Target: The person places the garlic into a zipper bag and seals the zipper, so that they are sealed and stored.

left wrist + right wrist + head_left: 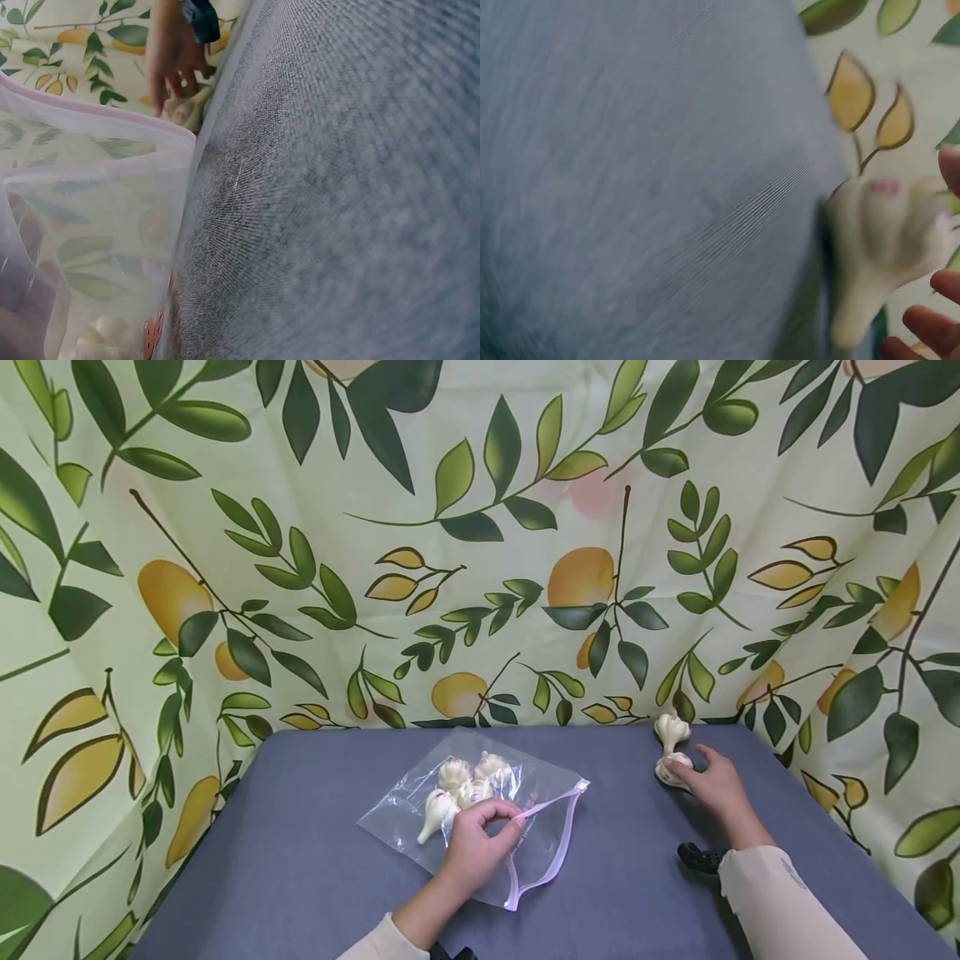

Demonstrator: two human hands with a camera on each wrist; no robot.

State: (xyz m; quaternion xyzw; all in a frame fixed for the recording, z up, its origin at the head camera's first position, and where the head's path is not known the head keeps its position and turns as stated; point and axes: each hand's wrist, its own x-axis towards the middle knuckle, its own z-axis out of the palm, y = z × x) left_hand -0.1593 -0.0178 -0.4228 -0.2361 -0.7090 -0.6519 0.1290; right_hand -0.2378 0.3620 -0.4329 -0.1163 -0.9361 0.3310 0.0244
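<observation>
A clear zip bag (405,802) with a pale purple zip edge lies on the table, several garlic bulbs (454,774) inside it. My left hand (480,843) pinches the upper zip edge, and the bag's mouth gapes toward the right. In the left wrist view the bag wall (112,187) fills the left side. Over at the right, my right hand (716,785) reaches to the nearer loose garlic bulb (672,772), its fingers spread beside it. The right wrist view shows a garlic bulb (885,232) near the fingertips (930,326), with a gap visible. Another loose bulb (671,728) sits just behind.
A grey-blue cloth covers the table (300,860). Behind it and at both sides hangs a leaf-and-fruit patterned curtain (480,568), close to the loose bulbs at the back right. Black wrist straps (699,858) show at my wrists.
</observation>
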